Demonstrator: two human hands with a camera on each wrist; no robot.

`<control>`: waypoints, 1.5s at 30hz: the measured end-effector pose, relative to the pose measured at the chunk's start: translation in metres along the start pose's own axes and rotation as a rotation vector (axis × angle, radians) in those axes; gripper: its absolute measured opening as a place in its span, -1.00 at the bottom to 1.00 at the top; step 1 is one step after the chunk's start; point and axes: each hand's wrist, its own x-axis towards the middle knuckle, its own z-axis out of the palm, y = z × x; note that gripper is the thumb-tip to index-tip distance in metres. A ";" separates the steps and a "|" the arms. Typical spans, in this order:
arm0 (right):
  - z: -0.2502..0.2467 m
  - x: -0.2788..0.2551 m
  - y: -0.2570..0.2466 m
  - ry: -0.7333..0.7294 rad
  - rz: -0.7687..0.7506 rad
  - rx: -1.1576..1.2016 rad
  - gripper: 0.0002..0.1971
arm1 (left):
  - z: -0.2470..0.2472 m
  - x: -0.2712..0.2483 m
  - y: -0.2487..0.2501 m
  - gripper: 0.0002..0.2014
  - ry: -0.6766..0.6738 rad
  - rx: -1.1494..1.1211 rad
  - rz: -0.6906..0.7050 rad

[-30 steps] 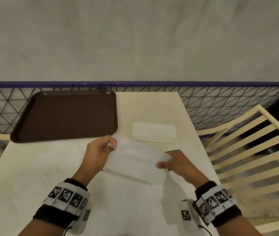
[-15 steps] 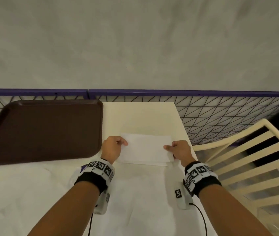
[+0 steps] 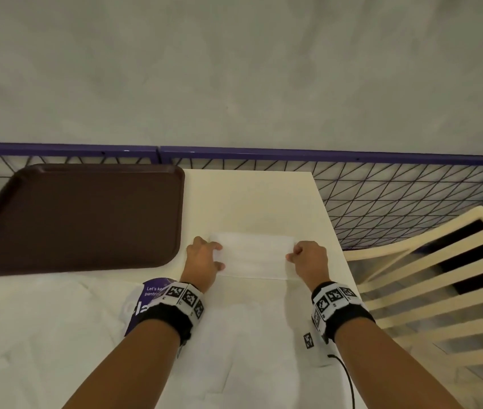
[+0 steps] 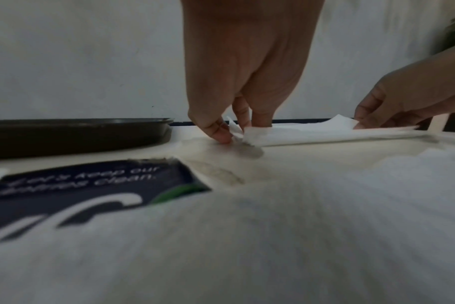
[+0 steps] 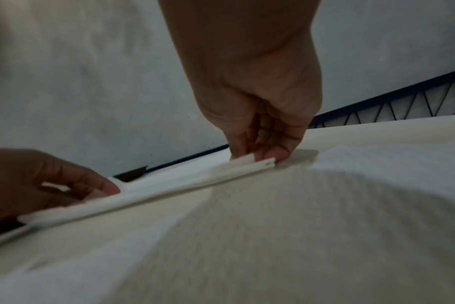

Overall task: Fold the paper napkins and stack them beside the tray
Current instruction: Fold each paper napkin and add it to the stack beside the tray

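A folded white napkin [image 3: 253,255] lies on the cream table, just right of the brown tray [image 3: 81,216], on top of another folded napkin. My left hand [image 3: 204,258] pinches its left end [image 4: 247,133] between thumb and fingers. My right hand [image 3: 308,256] pinches its right end [image 5: 249,161], where layered edges show. Both hands hold the napkin low, at the table surface. Unfolded white napkins [image 3: 234,335] are spread over the near part of the table under my forearms.
A purple packet [image 3: 151,299] with white print lies by my left wrist. A purple-railed wire mesh fence [image 3: 381,196] runs behind the table. A cream slatted chair [image 3: 440,276] stands to the right, close to the table edge.
Both hands carried the folded napkin away from me and set it down on the folded napkin beside the tray. The head view shifted forward with them.
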 end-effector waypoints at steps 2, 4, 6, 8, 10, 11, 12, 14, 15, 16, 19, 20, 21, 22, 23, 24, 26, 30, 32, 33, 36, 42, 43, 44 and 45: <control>0.003 -0.007 0.001 0.046 -0.036 -0.107 -0.85 | -0.002 -0.008 0.001 -0.60 0.003 0.125 0.028; 0.005 -0.015 0.003 0.101 -0.097 -0.326 -0.75 | -0.008 -0.021 0.000 -0.57 -0.005 0.308 0.055; 0.004 -0.021 0.006 0.141 -0.142 -0.422 -0.63 | -0.016 -0.039 -0.008 -0.56 0.027 0.367 0.083; 0.000 -0.029 0.007 0.191 -0.119 -0.355 -0.53 | -0.029 -0.061 -0.020 -0.63 0.132 0.262 0.102; -0.007 -0.045 0.006 0.240 -0.071 -0.179 -0.45 | -0.050 -0.089 -0.039 -0.73 0.237 0.137 0.086; -0.015 -0.054 0.008 0.257 -0.067 -0.092 -0.41 | -0.060 -0.101 -0.050 -0.76 0.273 0.102 0.064; -0.020 -0.070 0.006 0.268 -0.092 -0.014 -0.35 | -0.075 -0.117 -0.067 -0.77 0.305 0.074 0.034; -0.031 -0.113 0.003 0.300 -0.172 0.115 -0.18 | -0.105 -0.150 -0.108 -0.75 0.382 0.043 -0.010; -0.034 -0.137 0.002 0.308 -0.195 0.161 -0.14 | -0.120 -0.166 -0.130 -0.73 0.416 0.035 -0.035; -0.033 -0.160 0.001 0.309 -0.201 0.189 -0.12 | -0.134 -0.181 -0.153 -0.72 0.434 0.026 -0.072; -0.025 -0.220 0.000 0.303 -0.167 0.195 -0.07 | -0.171 -0.208 -0.212 -0.74 0.331 0.021 -0.221; -0.021 -0.234 0.000 0.280 -0.165 0.215 -0.04 | -0.178 -0.209 -0.227 -0.69 0.255 0.044 -0.260; -0.014 -0.249 -0.001 0.249 -0.164 0.235 -0.01 | -0.184 -0.209 -0.240 -0.60 0.167 0.074 -0.282; -0.007 -0.262 -0.003 0.220 -0.163 0.244 0.03 | -0.189 -0.209 -0.248 -0.50 0.081 0.109 -0.295; 0.001 -0.274 -0.006 0.193 -0.158 0.252 0.04 | -0.191 -0.207 -0.253 -0.44 0.014 0.145 -0.301; 0.009 -0.285 -0.009 0.174 -0.163 0.253 0.03 | -0.192 -0.205 -0.255 -0.41 -0.034 0.178 -0.300; 0.022 -0.304 -0.018 0.136 -0.206 0.275 -0.19 | -0.192 -0.201 -0.255 -0.42 -0.084 0.212 -0.306; 0.040 -0.332 -0.039 0.036 -0.240 0.275 -0.56 | -0.191 -0.194 -0.255 -0.47 -0.127 0.263 -0.307; 0.046 -0.344 -0.047 -0.010 -0.273 0.248 -0.59 | -0.191 -0.195 -0.254 -0.50 -0.098 0.297 -0.258; 0.048 -0.349 -0.051 -0.042 -0.283 0.237 -0.67 | -0.189 -0.197 -0.252 -0.51 -0.063 0.297 -0.236; 0.056 -0.362 -0.057 -0.104 -0.346 0.228 -0.81 | -0.186 -0.208 -0.247 -0.59 0.086 0.158 -0.187; 0.062 -0.381 -0.070 -0.217 -0.371 0.189 -0.53 | -0.192 -0.214 -0.242 -0.86 0.237 -0.049 -0.120; 0.062 -0.383 -0.073 -0.227 -0.374 0.176 -0.52 | -0.195 -0.214 -0.240 -0.87 0.246 -0.087 -0.110; 0.062 -0.386 -0.077 -0.232 -0.384 0.163 -0.51 | -0.197 -0.214 -0.238 -0.87 0.256 -0.112 -0.095; 0.062 -0.388 -0.080 -0.240 -0.389 0.144 -0.50 | -0.200 -0.215 -0.236 -0.86 0.259 -0.125 -0.085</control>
